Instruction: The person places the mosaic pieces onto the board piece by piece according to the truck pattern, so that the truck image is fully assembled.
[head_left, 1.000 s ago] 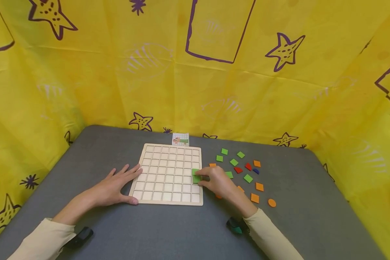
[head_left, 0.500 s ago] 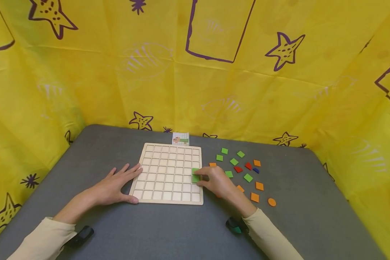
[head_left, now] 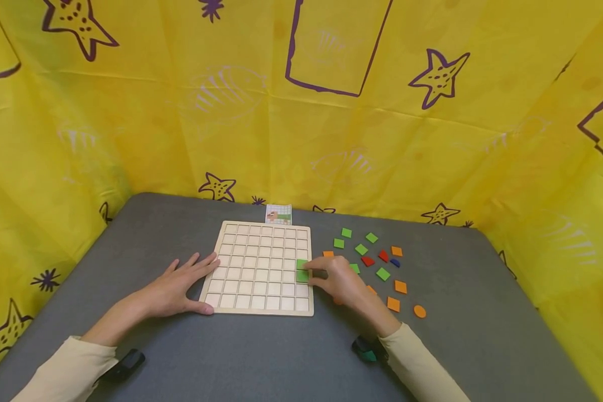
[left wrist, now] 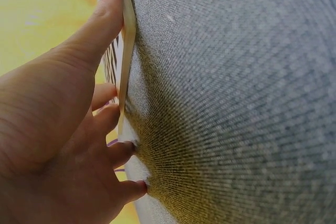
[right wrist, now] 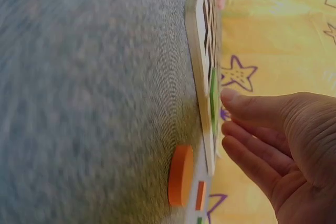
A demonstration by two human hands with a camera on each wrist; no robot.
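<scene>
Your spread left hand (head_left: 178, 287) touches the pale wooden grid board (head_left: 261, 314); right hand (head_left: 340, 280) parted, empty, beside green square tiles (head_left: 302, 277) on its right.

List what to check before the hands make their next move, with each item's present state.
1. Board braced: ok, left hand touches its left side.
2. Right hand free: ok, no tile shows between thumb and fingers.
3. Green tiles adjacent in the rightmost column: ok.
4. Those tiles fully seated: cannot tell.
5. Picture card in sight: ok, beyond the board's far edge.
6. Loose orange pieces unobstructed: not ok, right hand and arm partly cover some.
</scene>
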